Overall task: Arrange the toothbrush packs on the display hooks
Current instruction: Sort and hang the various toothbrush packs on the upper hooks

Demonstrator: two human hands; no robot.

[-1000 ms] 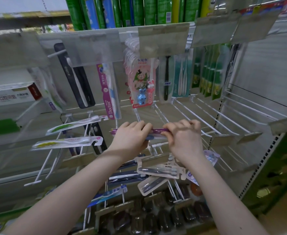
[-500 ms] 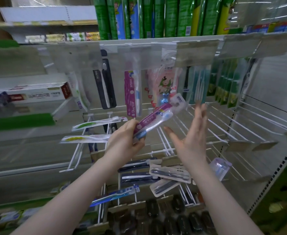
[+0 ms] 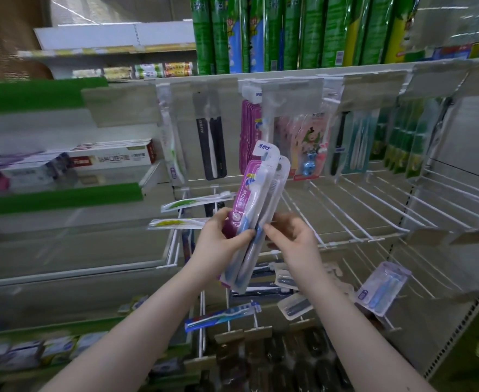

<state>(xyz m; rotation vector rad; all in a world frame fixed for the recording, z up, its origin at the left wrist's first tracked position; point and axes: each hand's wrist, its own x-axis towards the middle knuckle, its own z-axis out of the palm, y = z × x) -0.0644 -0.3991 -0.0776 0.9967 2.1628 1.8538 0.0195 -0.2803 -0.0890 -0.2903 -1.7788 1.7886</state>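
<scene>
I hold a small stack of purple-and-clear toothbrush packs (image 3: 256, 205) upright in front of the display, their hang tabs pointing up. My left hand (image 3: 221, 241) grips the stack from the left at its lower half. My right hand (image 3: 292, 236) pinches its right edge with thumb and fingers. Behind the packs, a row of hooks carries purple packs (image 3: 249, 128), a black pack (image 3: 211, 148) and pink children's packs (image 3: 309, 142). To the right, several long white wire hooks (image 3: 374, 210) stick out bare.
Green packs (image 3: 402, 142) hang at the upper right. Loose packs lie across lower hooks: green-handled ones (image 3: 184, 203), a blue one (image 3: 221, 315), a blister pack (image 3: 381, 287). Toothpaste boxes (image 3: 111, 158) fill the left shelf; tall green tubes (image 3: 289, 32) stand on top.
The packs went from flat and low to upright and higher. My right hand, open half a second ago, now pinches the stack. The view has swung left and up.
</scene>
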